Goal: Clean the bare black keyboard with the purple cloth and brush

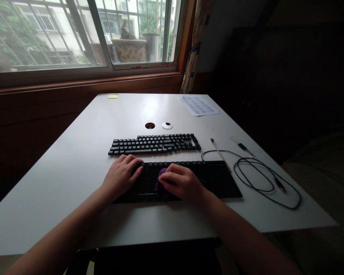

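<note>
A black keyboard (218, 181) lies flat near the table's front, its key area dark and largely bare of caps. My left hand (120, 175) grips its left end, fingers at the back edge and thumb over the top face. In the closed fingers of my right hand (185, 182) is a bunched purple cloth (161, 176), held against the middle of the keyboard. Just behind, loose black keycaps (149, 146) are laid out in rows in a keyboard's pattern. What lies beneath my right palm is hidden.
A looped black cable (248, 187) runs from the keyboard across the right side. Near it lie a thin dark-tipped brush (218, 150) and a small wire-ended tool (242, 146). Farther back are a round hole (150, 125), its cover (167, 125), printed paper (200, 105) and yellow notes (113, 96).
</note>
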The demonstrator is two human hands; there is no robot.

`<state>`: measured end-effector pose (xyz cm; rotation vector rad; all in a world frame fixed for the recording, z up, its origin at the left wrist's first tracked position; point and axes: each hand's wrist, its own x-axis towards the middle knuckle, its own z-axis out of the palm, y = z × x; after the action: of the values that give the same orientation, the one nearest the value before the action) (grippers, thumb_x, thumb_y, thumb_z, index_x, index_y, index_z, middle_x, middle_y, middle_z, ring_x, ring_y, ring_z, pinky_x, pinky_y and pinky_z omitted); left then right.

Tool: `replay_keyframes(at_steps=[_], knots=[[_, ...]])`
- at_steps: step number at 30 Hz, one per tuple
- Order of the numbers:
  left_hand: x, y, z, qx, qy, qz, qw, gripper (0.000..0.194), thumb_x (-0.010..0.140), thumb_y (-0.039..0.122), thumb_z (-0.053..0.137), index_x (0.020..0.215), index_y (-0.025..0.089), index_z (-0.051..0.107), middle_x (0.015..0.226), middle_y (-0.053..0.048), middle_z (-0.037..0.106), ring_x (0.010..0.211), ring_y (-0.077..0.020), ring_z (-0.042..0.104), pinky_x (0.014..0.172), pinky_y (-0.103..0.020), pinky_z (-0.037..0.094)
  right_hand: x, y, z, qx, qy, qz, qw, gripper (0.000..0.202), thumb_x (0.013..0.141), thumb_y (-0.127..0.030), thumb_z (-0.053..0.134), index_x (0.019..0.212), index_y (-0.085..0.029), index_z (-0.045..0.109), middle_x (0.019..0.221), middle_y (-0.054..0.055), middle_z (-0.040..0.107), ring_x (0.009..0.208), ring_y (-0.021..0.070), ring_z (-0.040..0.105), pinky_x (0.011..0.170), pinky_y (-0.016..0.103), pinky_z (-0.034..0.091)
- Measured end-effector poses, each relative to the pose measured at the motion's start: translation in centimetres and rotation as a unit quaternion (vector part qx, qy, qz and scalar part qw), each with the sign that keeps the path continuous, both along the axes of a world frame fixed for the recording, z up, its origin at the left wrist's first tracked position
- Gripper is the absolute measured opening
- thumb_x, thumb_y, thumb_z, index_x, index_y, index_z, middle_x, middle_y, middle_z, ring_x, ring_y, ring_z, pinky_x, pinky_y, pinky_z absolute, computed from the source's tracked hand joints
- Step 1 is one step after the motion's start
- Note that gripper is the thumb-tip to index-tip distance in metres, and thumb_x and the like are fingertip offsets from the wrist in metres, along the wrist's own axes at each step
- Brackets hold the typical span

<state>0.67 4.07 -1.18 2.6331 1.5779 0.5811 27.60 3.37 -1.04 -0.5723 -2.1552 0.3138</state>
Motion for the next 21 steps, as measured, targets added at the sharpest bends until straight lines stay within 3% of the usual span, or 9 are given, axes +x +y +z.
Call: replay_keyframes(at_steps=[21], knots=[[-0.09,-0.02,0.05,-0.003,-0.016,-0.002,1.0,0.029,0.101,0.041,0.058,0.119,0.022,0.07,0.11,-0.008,0.07,0.101,-0.0287,0.06,0.091,-0.045,0.05,0.1,0.06,-0.06,0.0,-0.007,0.001,1.0,0.007,0.095,-0.018,0.066,0.097,-0.018,0.072,0.085,0.004,0.065,0.073,0.0126,0.063,0.069,0.024,0.056]])
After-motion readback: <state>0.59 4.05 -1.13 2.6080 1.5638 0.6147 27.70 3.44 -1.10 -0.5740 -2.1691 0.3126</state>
